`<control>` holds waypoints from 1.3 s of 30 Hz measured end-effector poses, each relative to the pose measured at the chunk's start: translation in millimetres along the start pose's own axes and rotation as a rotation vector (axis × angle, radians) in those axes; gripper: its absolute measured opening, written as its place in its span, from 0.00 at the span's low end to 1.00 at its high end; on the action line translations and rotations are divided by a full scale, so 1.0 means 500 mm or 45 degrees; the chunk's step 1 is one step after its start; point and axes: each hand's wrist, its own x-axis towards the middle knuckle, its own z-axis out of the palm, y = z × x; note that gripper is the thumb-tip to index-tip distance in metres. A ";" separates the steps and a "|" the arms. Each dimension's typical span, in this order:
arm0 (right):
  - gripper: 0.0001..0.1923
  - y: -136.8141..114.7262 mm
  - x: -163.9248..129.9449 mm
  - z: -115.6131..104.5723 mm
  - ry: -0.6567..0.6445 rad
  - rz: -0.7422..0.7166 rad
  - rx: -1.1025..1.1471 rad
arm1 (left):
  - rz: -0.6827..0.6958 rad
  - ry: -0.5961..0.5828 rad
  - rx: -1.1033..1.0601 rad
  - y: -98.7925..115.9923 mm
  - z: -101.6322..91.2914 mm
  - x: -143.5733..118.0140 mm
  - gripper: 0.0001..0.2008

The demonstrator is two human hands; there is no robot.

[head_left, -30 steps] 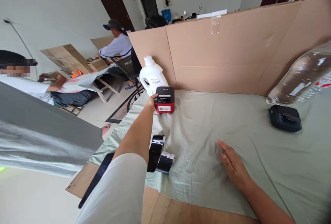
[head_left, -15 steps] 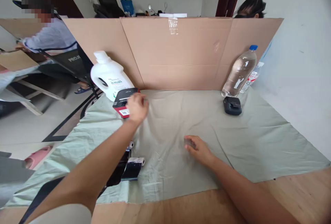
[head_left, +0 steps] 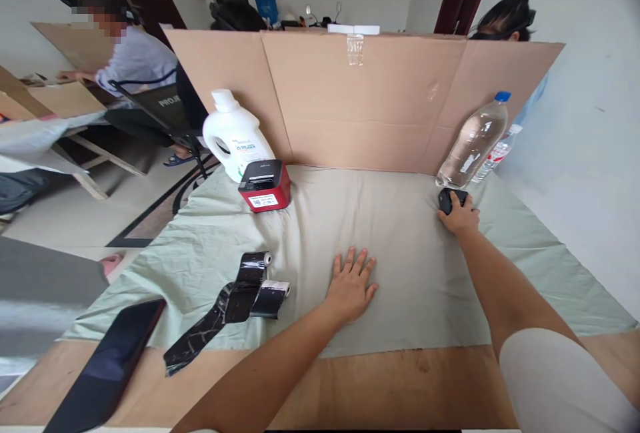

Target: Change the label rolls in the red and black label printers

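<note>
Two hands share the tabletop point(head_left: 450, 379), and your right hand point(head_left: 459, 217) has closed its grip over the small black device point(head_left: 451, 198) at the far right of the green cloth point(head_left: 400, 233), fingers curled round it. Your left hand point(head_left: 351, 284) lies flat and empty on the cloth, fingers spread, well to the left of that grip and nearer you.

Largest first: the cardboard screen point(head_left: 365, 99) stands just beyond the grip; the white jug point(head_left: 236, 136) is well away to its left; the clear water bottle point(head_left: 473, 139) leans directly behind it, almost touching the device. The red printer point(head_left: 265, 184) sits beside the jug, and the black label rolls point(head_left: 250, 286) and dark phone point(head_left: 107, 363) lie far left, nearer you.

A careless lift could knock the leaning bottle over, since it stands so close, or drag the loose cloth.

Half a second ago your left hand was on the red printer and your right lay mid-cloth; now the printer sits free.
</note>
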 end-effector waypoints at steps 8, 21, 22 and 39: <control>0.36 -0.054 -0.213 0.016 0.224 -0.553 0.393 | 0.005 0.144 -0.295 -0.004 -0.018 -0.003 0.23; 0.33 -0.182 -0.586 0.071 0.074 -0.802 0.369 | -0.220 0.610 -0.809 -0.061 -0.018 0.020 0.18; 0.32 -0.179 -0.587 0.068 0.060 -0.822 0.390 | -0.217 0.609 -0.811 -0.062 -0.016 0.021 0.18; 0.35 -0.141 -0.481 0.133 -0.190 -0.677 1.027 | -0.379 0.407 -1.293 -0.051 -0.007 0.028 0.22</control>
